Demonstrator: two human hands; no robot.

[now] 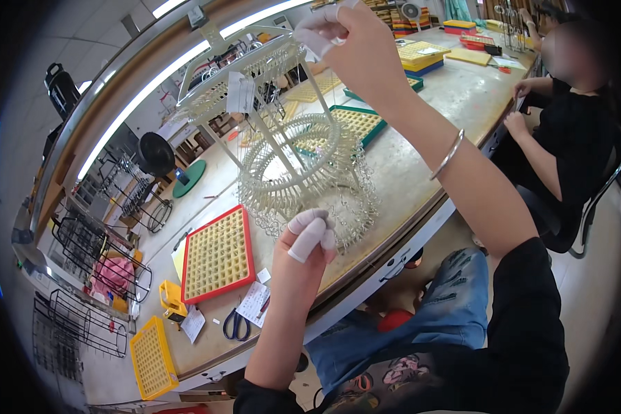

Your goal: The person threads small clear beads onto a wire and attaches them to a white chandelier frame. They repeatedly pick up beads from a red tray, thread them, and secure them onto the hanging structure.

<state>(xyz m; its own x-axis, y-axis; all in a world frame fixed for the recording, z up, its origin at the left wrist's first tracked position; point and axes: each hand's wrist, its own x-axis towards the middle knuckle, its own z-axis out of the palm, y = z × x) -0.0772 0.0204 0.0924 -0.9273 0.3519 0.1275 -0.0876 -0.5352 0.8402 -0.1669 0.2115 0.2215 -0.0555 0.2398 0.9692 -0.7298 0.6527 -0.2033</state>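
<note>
A pale wire rack (283,148) with hooked rings stands on the workbench, many small wire loops hanging from its tiers. In front of its lowest ring, my left hand (303,241) is closed in a pinch, with white covers on the fingertips. A small greyish bit shows at those fingertips, too small to name. My right hand (362,52), also with covered fingertips, is raised beside the rack's top corner. Its fingers are bent together in a pinch, and whatever they hold cannot be made out. A white paper tag (241,92) hangs from the rack's upper tier.
Left of the rack lie a red-framed compartment tray (218,255), scissors (237,325), paper slips (254,303), a yellow tape dispenser (172,301) and a yellow tray (153,359). A green tray (359,124) lies behind. A seated person (566,131) is at the right.
</note>
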